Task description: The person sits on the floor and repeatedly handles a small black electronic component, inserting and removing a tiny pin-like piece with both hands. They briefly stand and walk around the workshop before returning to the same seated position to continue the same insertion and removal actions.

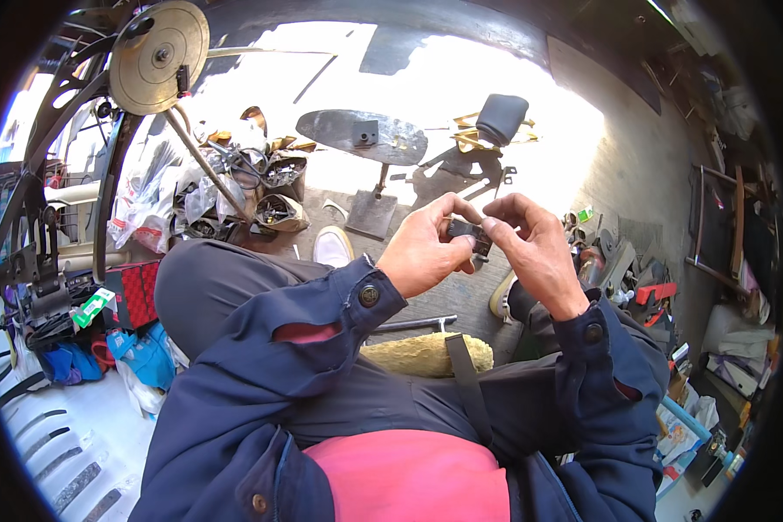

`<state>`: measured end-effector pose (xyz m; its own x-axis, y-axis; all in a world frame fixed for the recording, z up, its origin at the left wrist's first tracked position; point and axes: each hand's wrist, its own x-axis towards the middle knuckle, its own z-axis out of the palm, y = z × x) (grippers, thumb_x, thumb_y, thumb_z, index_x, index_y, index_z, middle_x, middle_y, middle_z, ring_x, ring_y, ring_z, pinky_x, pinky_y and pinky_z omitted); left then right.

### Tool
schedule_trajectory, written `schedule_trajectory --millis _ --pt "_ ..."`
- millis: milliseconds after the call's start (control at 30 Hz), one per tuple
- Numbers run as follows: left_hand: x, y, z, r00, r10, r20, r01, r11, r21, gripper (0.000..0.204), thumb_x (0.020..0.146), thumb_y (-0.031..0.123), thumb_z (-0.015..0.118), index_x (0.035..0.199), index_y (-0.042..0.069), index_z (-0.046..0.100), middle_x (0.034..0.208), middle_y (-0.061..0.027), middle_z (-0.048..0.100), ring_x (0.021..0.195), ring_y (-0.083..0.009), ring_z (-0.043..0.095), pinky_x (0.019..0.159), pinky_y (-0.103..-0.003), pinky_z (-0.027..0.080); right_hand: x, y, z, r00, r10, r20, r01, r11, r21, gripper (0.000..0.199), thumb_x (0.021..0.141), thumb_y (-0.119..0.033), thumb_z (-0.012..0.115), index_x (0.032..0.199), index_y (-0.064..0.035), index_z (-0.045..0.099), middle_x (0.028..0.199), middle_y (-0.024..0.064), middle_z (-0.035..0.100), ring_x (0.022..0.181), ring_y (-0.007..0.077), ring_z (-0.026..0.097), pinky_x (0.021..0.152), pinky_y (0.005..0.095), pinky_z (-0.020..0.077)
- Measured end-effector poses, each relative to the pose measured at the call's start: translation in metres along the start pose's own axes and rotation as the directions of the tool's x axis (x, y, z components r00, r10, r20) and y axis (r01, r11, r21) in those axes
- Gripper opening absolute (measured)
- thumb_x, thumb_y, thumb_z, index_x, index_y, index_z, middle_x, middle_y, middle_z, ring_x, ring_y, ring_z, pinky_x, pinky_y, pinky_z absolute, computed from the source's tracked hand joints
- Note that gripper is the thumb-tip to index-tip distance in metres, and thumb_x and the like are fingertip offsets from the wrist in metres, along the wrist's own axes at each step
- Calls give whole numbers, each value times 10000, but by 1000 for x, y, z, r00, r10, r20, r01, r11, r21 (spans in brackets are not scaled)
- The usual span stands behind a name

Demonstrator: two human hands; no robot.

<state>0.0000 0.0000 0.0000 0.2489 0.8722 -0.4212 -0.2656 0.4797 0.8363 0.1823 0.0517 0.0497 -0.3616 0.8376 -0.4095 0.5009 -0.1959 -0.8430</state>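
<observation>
My left hand [428,250] is closed above my lap, its thumb and fingers pinching a small black ridged part [466,230]. Close beside it, my right hand [538,252] has its thumb and forefinger bent in against the same part from the right. The fingertips hide much of the part, so I cannot tell its exact kind. Below the hands, a rough yellow roll [426,354] lies across my lap with a dark strap [468,387] over it. A thin dark rod [416,323] lies just beyond the roll.
An oval metal plate on a stand [339,130] and a dark padded stool [501,118] stand ahead. At left are a machine with a round wheel [159,57], bags of parts [280,211] and a white slatted chair [96,465]. Tools and a red box [656,293] crowd the right.
</observation>
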Motion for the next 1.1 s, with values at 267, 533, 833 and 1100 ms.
schedule_trajectory --millis 267,533,833,1100 --pt "-6 4 -6 999 30 -24 -30 999 -15 266 884 11 583 1148 -15 551 871 -92 680 733 -131 688 678 -287 570 20 -20 14 990 -124 -61 119 990 -82 222 937 -154 642 1048 29 702 888 102 723 802 153 661 721 315 534" --pt "-17 10 -16 999 19 -38 -21 998 -52 252 917 14 590 1166 -4 558 890 -91 672 732 -147 702 676 -282 579 29 -13 16 992 -111 -59 109 993 -42 286 934 -205 644 1057 45 711 887 115 725 818 160 656 747 314 519" --pt "-16 12 -16 1000 -17 -23 15 998 -62 277 944 46 612 1213 12 553 933 -110 690 753 -167 724 694 -280 591 25 -15 7 992 -101 -75 101 995 3 253 942 -192 657 1029 38 714 853 81 710 788 126 631 718 292 503" --pt "-12 11 -18 998 -59 2 59 992 -110 329 960 87 621 1267 16 522 950 -122 698 775 -205 744 724 -305 611 12 -12 -1 996 -86 8 86 993 -81 217 961 -162 649 1039 28 718 895 96 727 813 141 646 745 298 518"
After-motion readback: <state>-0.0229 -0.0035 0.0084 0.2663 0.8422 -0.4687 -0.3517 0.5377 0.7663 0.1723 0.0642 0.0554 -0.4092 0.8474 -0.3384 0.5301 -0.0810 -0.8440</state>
